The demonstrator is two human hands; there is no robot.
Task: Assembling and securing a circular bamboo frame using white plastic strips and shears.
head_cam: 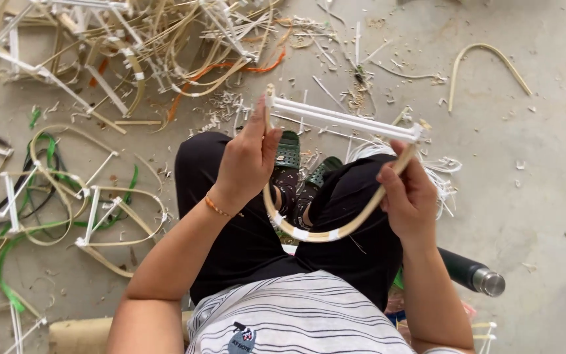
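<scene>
I sit over my knees and hold a D-shaped frame in front of me. Its curved part is a bent cane strip (325, 233) with white wrapping, and its straight part is a pair of white bars (342, 118) across the top. My left hand (247, 160) grips the frame's left corner, thumb up along the cane. My right hand (411, 196) holds the cane's right side just below the right corner. Both ends of the cane meet the white bars.
A heap of cane strips and white frames (132, 46) lies at the top left. More finished bows with green strips (67, 196) lie at the left. A loose bent cane (489, 56) rests at the upper right. A dark bottle (473, 275) lies by my right leg.
</scene>
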